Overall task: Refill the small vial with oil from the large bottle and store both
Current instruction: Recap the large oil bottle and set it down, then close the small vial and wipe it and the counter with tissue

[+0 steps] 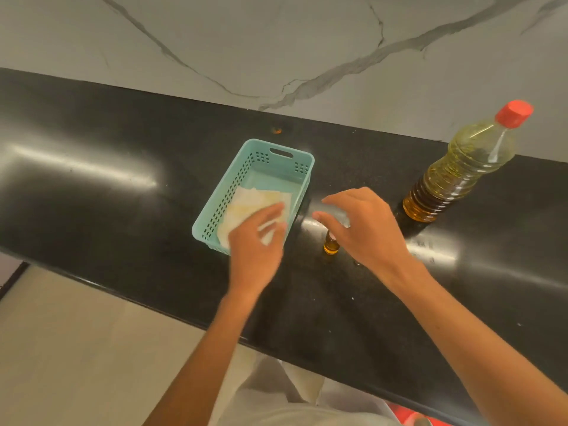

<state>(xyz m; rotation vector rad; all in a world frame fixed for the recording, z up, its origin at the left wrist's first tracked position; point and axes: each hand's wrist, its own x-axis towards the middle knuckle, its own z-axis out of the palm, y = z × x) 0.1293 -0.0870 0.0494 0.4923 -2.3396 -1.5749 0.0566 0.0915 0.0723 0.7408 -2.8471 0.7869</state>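
A small vial [331, 245] of amber oil stands on the black counter, just right of a teal basket [278, 155]. My right hand [362, 222] hovers over the vial with fingers spread and relaxed, hiding its top. My left hand [256, 244] reaches over the basket's near end, fingers straight above a folded white tissue [249, 204] that lies inside. The large oil bottle [461, 170] with a red cap stands upright at the right, apart from both hands.
The black counter [123, 186] runs across the view, its front edge close to me. A marble wall [276, 41] rises behind it. Small oil drops shine on the counter near the vial. Pale floor shows below at the left.
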